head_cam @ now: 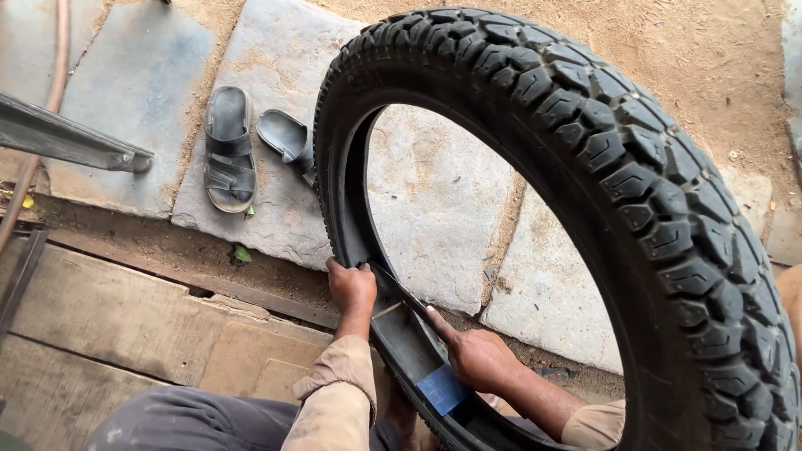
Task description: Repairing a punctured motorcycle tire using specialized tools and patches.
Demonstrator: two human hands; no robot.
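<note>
Tyre (pixel 585 142), blue rectangular label (pixel 443 389) inside

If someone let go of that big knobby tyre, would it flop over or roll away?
The tyre stands upright on its tread, steadied by the left hand, so it would probably roll or tip. Its thick blocky rubber looks stiff and fairly heavy, likely keeping its round shape.
</note>
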